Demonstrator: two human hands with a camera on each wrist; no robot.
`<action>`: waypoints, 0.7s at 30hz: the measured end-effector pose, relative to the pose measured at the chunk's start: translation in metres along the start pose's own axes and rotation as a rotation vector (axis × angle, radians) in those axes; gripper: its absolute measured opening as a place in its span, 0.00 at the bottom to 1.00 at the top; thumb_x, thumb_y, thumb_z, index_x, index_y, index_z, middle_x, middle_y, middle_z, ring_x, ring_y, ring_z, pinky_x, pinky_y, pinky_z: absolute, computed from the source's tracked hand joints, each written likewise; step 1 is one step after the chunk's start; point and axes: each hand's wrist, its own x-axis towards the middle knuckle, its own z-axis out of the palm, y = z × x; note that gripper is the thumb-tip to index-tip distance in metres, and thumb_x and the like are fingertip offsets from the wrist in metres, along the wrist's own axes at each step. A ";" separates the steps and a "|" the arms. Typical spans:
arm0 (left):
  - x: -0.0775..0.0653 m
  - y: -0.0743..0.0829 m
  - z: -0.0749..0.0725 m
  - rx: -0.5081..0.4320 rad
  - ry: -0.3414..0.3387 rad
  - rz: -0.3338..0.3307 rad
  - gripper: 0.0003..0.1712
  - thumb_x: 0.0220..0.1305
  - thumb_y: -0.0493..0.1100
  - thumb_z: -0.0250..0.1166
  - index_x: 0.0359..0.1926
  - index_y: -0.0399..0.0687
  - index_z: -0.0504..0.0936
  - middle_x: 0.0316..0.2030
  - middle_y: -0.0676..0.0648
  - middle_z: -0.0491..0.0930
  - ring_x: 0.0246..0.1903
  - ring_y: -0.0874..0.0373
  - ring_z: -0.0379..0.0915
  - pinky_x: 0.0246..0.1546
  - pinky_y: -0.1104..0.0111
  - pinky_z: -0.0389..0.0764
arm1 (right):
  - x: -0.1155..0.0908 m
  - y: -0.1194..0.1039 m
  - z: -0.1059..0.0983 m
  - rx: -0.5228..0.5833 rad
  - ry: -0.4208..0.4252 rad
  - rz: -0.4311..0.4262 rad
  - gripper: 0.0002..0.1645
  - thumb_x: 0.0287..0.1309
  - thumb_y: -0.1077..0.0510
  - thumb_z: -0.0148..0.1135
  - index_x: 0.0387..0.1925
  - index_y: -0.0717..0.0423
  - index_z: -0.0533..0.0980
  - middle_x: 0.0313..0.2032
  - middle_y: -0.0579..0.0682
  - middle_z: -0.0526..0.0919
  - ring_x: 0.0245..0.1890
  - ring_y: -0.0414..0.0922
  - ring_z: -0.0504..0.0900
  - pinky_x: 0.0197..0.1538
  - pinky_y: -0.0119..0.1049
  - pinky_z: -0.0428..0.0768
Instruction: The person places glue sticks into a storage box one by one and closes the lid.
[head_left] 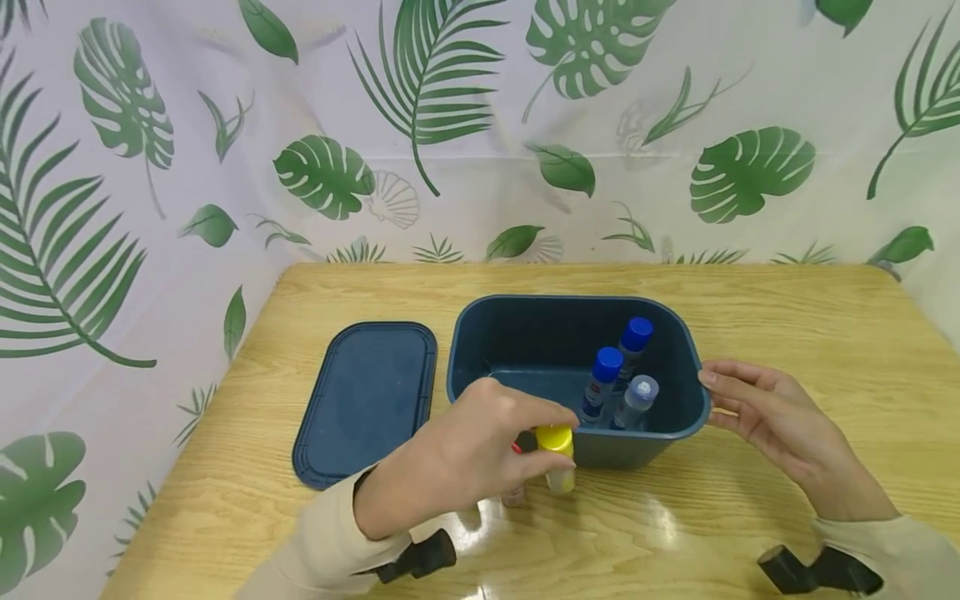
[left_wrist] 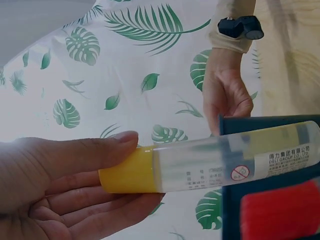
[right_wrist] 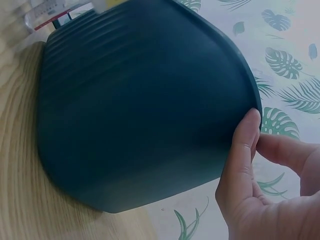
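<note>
My left hand (head_left: 476,442) pinches the yellow cap of a clear glue bottle (left_wrist: 195,165) between thumb and fingers, in front of a dark blue bin (head_left: 622,450). In the left wrist view, the bottle's printed label faces the camera. Just behind that hand, a red-capped clear bottle (head_left: 513,498) shows only in part. The fingers and thumb of my right hand (head_left: 776,429) grip the bin's rim at its right end. Inside the bin, two blue-capped bottles (head_left: 594,398) and a clear-capped bottle (head_left: 636,402) stand toward the right.
A dark blue lid (head_left: 367,400) lies flat on the wooden table (head_left: 817,333), left of the bin. Behind the table hangs a white cloth (head_left: 465,217) with green leaf prints. Each wrist wears a black camera mount (head_left: 420,557).
</note>
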 end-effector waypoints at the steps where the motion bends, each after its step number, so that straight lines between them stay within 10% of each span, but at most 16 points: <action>1: 0.002 0.001 -0.004 -0.003 0.001 -0.007 0.15 0.52 0.36 0.74 0.41 0.34 0.85 0.35 0.44 0.86 0.29 0.60 0.82 0.30 0.84 0.76 | 0.000 0.000 -0.001 0.002 -0.003 -0.003 0.20 0.71 0.72 0.40 0.45 0.61 0.80 0.41 0.51 0.82 0.40 0.44 0.83 0.44 0.38 0.84; 21: 0.023 0.000 -0.056 -0.166 0.096 -0.112 0.17 0.51 0.37 0.75 0.44 0.36 0.86 0.37 0.46 0.86 0.33 0.66 0.83 0.34 0.75 0.83 | 0.000 0.000 -0.001 -0.008 0.034 0.008 0.19 0.70 0.71 0.42 0.45 0.60 0.81 0.40 0.50 0.83 0.38 0.44 0.83 0.44 0.38 0.84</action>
